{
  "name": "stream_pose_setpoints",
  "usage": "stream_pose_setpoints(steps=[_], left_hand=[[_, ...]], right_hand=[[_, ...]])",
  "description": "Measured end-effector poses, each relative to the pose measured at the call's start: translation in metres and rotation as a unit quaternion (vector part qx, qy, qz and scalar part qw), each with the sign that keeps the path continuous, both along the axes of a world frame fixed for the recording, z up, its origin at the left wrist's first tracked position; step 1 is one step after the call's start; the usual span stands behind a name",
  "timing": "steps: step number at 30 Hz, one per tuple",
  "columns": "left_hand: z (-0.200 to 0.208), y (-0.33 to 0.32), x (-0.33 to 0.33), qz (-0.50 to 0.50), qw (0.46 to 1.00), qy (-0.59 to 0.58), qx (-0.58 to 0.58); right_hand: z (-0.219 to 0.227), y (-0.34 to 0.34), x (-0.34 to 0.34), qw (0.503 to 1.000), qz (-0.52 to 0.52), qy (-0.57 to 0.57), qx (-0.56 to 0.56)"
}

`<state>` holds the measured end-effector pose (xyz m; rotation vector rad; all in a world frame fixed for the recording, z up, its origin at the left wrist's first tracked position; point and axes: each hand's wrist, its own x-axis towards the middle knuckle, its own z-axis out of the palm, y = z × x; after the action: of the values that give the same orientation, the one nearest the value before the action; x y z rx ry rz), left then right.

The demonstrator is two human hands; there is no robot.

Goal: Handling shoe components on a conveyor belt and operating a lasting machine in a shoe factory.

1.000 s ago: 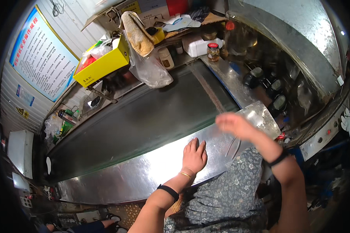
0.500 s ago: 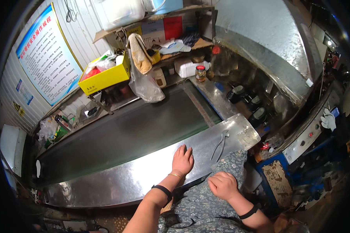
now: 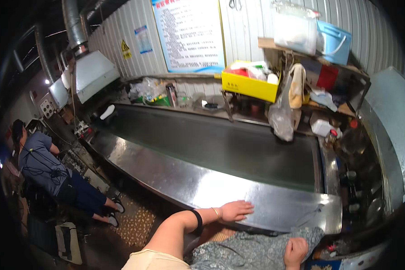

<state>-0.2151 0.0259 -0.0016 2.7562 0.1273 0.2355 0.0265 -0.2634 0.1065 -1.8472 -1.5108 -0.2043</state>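
My left hand (image 3: 237,211) lies flat, fingers stretched out, on the shiny metal ledge (image 3: 166,166) along the near side of a dark conveyor belt (image 3: 238,146). Nothing is in it. Closed in a loose fist, my right hand (image 3: 295,250) rests on the dark floral cloth (image 3: 238,252) over my lap; I see nothing held in it. A pair of pincers (image 3: 314,215), faint in the glare, lies on the ledge's right part, apart from both hands. At the belt's far left end is a white, sole-shaped piece (image 3: 107,112).
Behind the belt, a yellow box (image 3: 249,86) of small items stands beside a hanging cloth (image 3: 297,85) and a plastic bag (image 3: 281,119). A dark flask (image 3: 171,95) stands farther left. Another person (image 3: 49,164) stands beyond the ledge's left end. A curved metal hood (image 3: 389,121) rises at right.
The view has swung left, bringing the other person into sight. My left hand still lies on the ledge and my right on the lap. The pincers remain on the ledge.
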Motion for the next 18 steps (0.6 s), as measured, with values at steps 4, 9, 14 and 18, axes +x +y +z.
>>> stream_pose_setpoints(steps=[4, 9, 14, 18], left_hand=[[0.019, -0.001, 0.006, 0.046, 0.999, -0.025, -0.004], [0.020, 0.004, 0.013, 0.047, 0.998, -0.042, -0.008], [0.016, -0.001, 0.008, 0.058, 0.998, -0.034, -0.015], [0.017, -0.002, 0.006, 0.052, 0.998, -0.031, -0.024]], right_hand=[[0.003, 0.011, 0.007, 1.000, 0.014, 0.012, -0.009], [0.006, 0.013, 0.003, 0.999, -0.021, 0.018, -0.039], [0.007, 0.014, -0.004, 0.999, -0.022, -0.009, -0.036], [0.008, 0.011, -0.008, 0.997, -0.029, -0.006, -0.065]])
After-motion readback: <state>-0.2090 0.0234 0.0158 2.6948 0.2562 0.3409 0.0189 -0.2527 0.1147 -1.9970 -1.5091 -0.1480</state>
